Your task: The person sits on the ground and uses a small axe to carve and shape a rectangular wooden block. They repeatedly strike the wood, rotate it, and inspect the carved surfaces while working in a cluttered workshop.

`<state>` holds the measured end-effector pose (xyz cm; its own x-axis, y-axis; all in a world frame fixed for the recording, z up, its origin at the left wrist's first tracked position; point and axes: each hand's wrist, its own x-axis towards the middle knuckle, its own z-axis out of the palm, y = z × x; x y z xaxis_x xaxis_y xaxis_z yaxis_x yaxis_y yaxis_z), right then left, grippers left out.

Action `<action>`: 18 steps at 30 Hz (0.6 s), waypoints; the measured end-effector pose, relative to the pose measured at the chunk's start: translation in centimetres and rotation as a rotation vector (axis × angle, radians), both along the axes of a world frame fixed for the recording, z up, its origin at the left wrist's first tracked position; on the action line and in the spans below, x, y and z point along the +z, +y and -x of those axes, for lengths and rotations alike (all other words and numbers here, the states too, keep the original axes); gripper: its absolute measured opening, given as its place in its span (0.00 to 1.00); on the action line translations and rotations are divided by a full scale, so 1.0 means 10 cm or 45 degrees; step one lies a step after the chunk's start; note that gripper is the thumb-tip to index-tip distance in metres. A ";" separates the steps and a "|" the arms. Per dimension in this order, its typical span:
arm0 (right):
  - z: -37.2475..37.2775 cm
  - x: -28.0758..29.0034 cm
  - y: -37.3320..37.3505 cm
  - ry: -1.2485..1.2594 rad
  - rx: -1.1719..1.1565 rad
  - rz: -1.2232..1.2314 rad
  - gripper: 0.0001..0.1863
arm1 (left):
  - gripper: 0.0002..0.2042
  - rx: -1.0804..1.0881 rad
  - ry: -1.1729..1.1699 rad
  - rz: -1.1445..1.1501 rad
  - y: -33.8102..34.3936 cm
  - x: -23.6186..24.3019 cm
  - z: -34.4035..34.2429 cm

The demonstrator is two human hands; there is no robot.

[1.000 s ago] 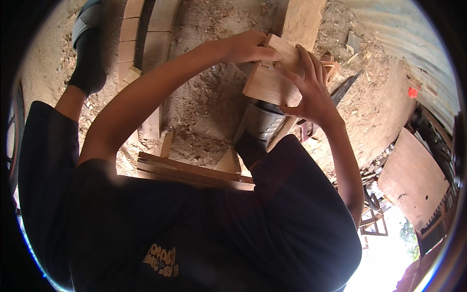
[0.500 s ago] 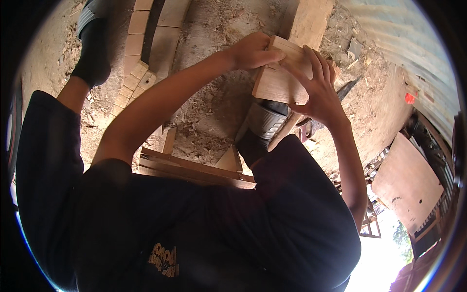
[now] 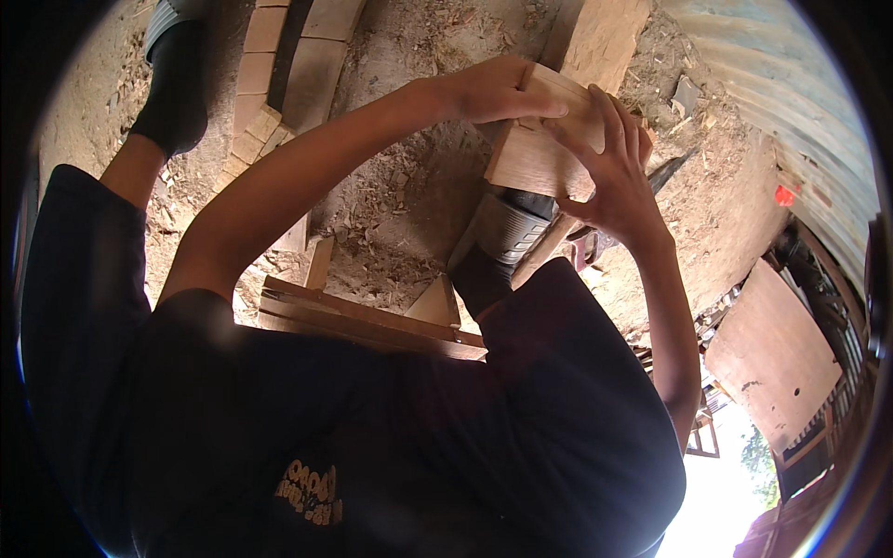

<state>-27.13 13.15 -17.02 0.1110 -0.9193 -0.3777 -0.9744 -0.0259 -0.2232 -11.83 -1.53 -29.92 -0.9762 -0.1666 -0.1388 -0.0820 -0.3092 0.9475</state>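
A pale, flat wooden block [image 3: 535, 166] is between my two hands, above my sandalled foot [image 3: 510, 228]. A line across it suggests a second piece lies against it, though I cannot tell whether they are separate. My left hand [image 3: 498, 90] grips the far left corner, with the thumb stretched over the top face. From the right, my right hand [image 3: 614, 177] clasps the block, its fingers curled over the far right side and its thumb at the near edge. A long plank [image 3: 605, 42] extends beyond the block.
Wood shavings cover the dirt floor [image 3: 395, 186]. Stacked wooden blocks [image 3: 256, 70] form a row at the far left, beside a longer curved piece [image 3: 316, 79]. A low wooden bench [image 3: 372, 321] is close in front of me. Corrugated sheeting [image 3: 781, 74] rises on the right, near a leaning panel [image 3: 772, 353].
My left hand has shifted slightly right over the block's corner, its thumb reaching farther across. My left forearm has swung a little outward. The right hand keeps its hold.
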 end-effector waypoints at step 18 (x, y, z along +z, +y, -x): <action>-0.07 0.03 0.04 -0.034 -0.067 0.044 0.42 | 0.18 0.424 0.170 0.119 0.26 -0.26 0.07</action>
